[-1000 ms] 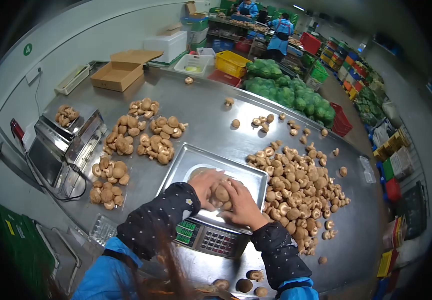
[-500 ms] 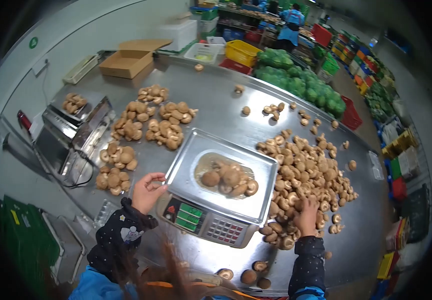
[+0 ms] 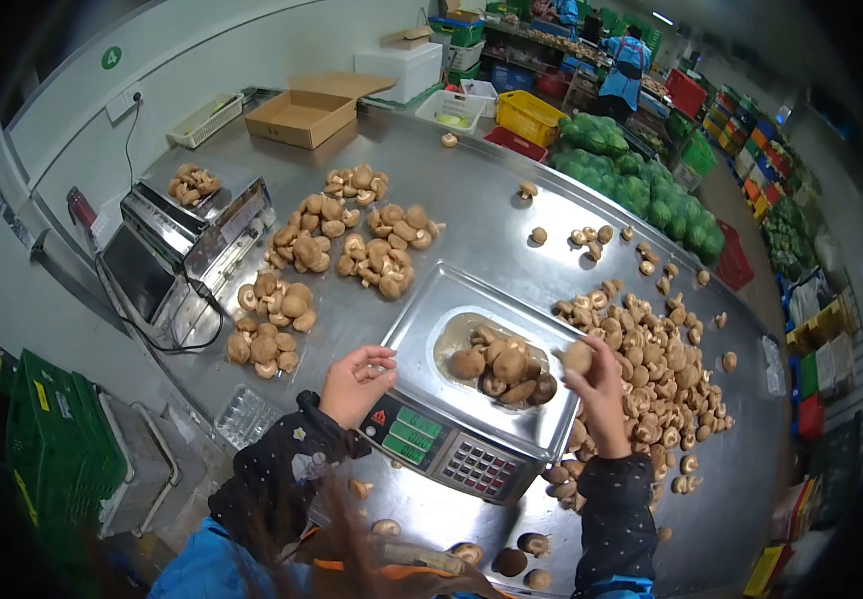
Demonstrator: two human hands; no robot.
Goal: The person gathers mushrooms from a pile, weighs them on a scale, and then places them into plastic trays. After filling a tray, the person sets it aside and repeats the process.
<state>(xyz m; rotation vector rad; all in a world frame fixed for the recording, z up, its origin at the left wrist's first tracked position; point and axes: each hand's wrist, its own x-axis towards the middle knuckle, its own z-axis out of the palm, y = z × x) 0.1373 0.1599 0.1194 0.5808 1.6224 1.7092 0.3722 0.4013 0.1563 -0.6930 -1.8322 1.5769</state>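
Note:
A digital scale (image 3: 451, 454) with a metal tray (image 3: 414, 329) stands in front of me on the steel table. On the tray a clear container (image 3: 443, 349) is filled with brown mushrooms (image 3: 501, 361). My right hand (image 3: 606, 394) pinches a single mushroom (image 3: 577, 357) above the tray's right side. At the tray's left edge is my left hand (image 3: 357, 387), empty, its thumb and fingers apart and the fingertips right at the rim. A big loose pile of mushrooms (image 3: 656, 369) spreads to the right of the scale.
Several portions of mushrooms (image 3: 302, 235) lie left of the scale. Beyond them are a second scale (image 3: 192, 235) with mushrooms on top and an open cardboard box (image 3: 302, 118). Green bagged vegetables (image 3: 651, 190) line the far edge. A person (image 3: 623, 75) stands in the background.
My right hand has risen from the pile with a mushroom and moved left over the tray. The view has shifted, while my left hand stays by the tray's left edge.

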